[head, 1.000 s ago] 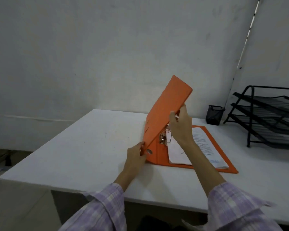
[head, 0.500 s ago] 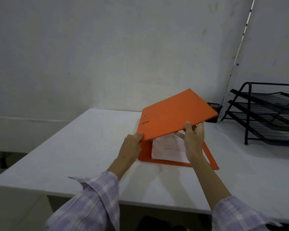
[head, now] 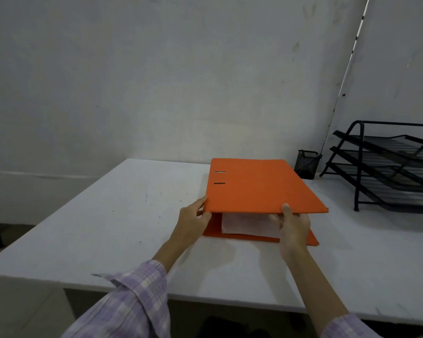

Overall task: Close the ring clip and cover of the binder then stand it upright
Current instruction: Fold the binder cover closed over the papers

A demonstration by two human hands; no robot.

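Orange lever-arch binder (head: 261, 186) lies flat on white table (head: 108, 215), spine left, cover almost down, papers (head: 247, 223) visible in gap. Your left hand (head: 193, 220) grips spine corner; right hand (head: 294, 228) pinches cover's front edge, thumb on top, fingers beneath. Slide fingers out before pressing cover shut. Keep papers tucked. Steady spine, then tip binder upright.

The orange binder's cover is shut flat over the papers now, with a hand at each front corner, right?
Not quite. In the head view the cover is not shut flat: a gap shows the papers beneath. The left hand is at the spine corner; the right hand holds the front edge.
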